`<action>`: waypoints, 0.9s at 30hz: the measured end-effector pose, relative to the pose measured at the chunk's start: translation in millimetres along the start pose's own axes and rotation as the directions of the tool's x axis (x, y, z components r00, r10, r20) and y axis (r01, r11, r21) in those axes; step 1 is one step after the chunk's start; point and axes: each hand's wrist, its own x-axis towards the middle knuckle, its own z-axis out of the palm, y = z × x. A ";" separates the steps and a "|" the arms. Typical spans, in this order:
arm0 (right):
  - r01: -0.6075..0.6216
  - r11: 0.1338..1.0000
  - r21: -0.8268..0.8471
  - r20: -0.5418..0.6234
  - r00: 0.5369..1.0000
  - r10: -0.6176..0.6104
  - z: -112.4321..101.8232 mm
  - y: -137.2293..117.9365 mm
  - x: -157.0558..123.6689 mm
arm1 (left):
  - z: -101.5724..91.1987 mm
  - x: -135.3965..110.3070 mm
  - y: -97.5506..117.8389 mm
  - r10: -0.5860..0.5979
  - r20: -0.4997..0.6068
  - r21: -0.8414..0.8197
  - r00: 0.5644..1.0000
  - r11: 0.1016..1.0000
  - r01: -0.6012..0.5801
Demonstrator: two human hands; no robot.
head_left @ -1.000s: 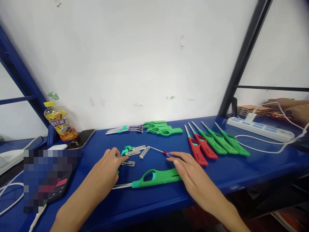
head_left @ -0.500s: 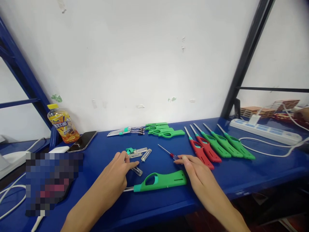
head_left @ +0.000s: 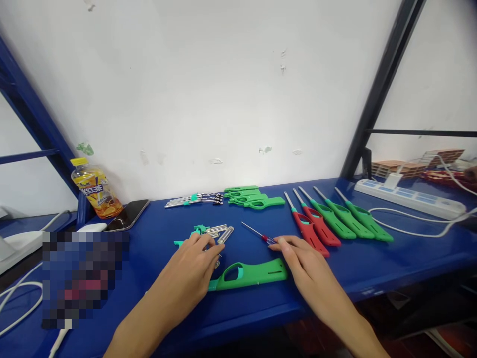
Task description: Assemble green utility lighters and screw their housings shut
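Note:
My left hand is bent over the small parts with its fingertips together; something small and thin shows at the tips, too little of it to name. Close by lie clear plastic tubes and turquoise pieces. My right hand rests on the table, its fingers closed on the handle of a screwdriver whose shaft points up and left. Between my hands lies a green gas lighter with a turquoise trigger; my left hand hides its nozzle end.
Finished-looking red lighters and green lighters lie in a row at right. Green shell halves and metal nozzle rods lie by the wall. A drink bottle, a phone and a power strip flank them.
My left hand has moved slightly right, over the clear tube that lay before it, and its fingers have curled together. The right hand and screwdriver stay nearly in place.

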 end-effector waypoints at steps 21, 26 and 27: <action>0.089 0.993 -0.072 -0.012 0.996 -0.090 1.3 8.8 2.4 | 4.3 10.4 3.4 -0.113 0.024 0.037 0.993 0.993 0.112; 0.124 0.991 -0.049 0.024 0.992 -0.123 0.6 8.7 4.3 | 4.9 11.7 -0.3 -0.147 0.028 0.000 0.989 0.989 0.148; 0.132 0.990 -0.044 0.031 0.991 -0.130 0.3 8.3 4.7 | 5.3 11.9 -0.9 -0.156 0.028 -0.008 0.987 0.988 0.156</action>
